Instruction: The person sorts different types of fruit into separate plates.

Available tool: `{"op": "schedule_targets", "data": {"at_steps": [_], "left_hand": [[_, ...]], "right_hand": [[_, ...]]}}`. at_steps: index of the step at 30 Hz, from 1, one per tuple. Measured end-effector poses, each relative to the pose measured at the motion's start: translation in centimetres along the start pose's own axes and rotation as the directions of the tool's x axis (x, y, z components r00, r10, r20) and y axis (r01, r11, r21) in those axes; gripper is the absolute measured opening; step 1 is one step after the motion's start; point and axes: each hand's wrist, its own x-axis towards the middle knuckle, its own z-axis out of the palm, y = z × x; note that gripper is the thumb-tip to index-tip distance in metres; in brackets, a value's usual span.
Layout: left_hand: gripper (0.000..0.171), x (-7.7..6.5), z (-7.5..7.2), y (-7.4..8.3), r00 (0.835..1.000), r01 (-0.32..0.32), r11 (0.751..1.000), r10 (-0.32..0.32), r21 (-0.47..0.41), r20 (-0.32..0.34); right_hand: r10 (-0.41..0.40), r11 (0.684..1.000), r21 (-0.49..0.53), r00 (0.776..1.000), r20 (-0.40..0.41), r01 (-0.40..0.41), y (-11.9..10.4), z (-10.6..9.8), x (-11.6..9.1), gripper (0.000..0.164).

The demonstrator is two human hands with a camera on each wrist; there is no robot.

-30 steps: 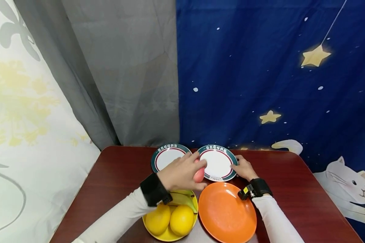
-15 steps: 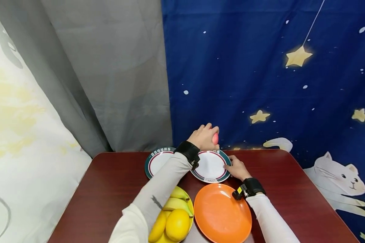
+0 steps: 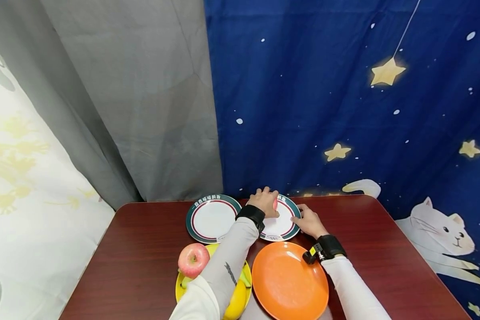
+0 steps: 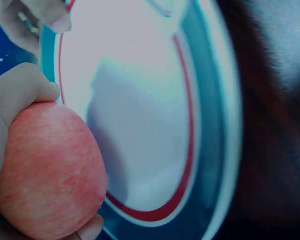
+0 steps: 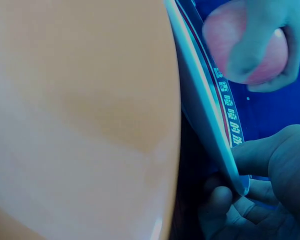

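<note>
Head view: yellow dish [image 3: 179,291] is partly blocked by a sleeve [image 3: 228,264], one apple [image 5: 220,37] by the left hand [image 3: 262,202]; right-wrist view: that apple is seen gripped, a plate [image 3: 282,227] pinched by the right hand's [image 3: 312,222] fingers.

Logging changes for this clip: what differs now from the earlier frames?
The left hand, still holding an apple, moved rightward and forward, then lowered over the right white plate. Nothing was visibly taken or released. The right hand still grips that plate's rim; the orange plate stayed put.
</note>
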Motion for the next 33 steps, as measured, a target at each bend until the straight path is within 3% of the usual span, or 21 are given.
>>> {"op": "schedule_targets", "data": {"at_steps": [9, 15, 20, 23, 26, 30, 33], "left_hand": [[0.074, -0.3, 1.1, -0.1, 1.000, 0.006, 0.999, -0.006, 0.054, -0.006], [0.078, -0.9, 0.4, 0.1, 1.000, 0.001, 0.996, -0.001, 0.086, 0.001], [0.082, -0.3, -0.9, -0.1, 1.000, -0.010, 0.994, 0.009, 0.104, 0.004], [0.076, -0.5, -3.2, -0.4, 0.997, -0.062, 0.991, 0.067, 0.115, -0.040], [0.072, -1.6, -6.8, -1.2, 0.986, -0.131, 0.981, 0.144, 0.146, -0.082], [0.071, -4.8, -11.7, -2.7, 0.965, -0.196, 0.966, 0.221, 0.171, -0.145], [0.070, -8.1, -14.0, -4.1, 0.939, -0.236, 0.957, 0.270, 0.172, -0.215]], "right_hand": [[-0.006, 1.000, -0.010, 1.000, -0.003, 0.006, -0.3, 0.0, -0.2, 0.057], [-0.003, 1.000, -0.009, 1.000, 0.000, 0.003, -0.3, -0.1, -0.3, 0.056], [-0.001, 1.000, 0.000, 1.000, 0.001, 0.001, -0.1, 0.0, -0.2, 0.057], [-0.001, 1.000, -0.001, 1.000, 0.008, 0.001, 0.0, 0.0, -0.1, 0.058], [-0.009, 1.000, -0.007, 1.000, 0.012, 0.009, 0.0, 0.1, 0.1, 0.058], [-0.003, 1.000, -0.009, 1.000, 0.018, 0.003, 0.0, -0.1, 0.3, 0.059], [0.008, 1.000, -0.011, 1.000, 0.024, -0.008, 0.0, -0.1, 0.1, 0.059]]}}
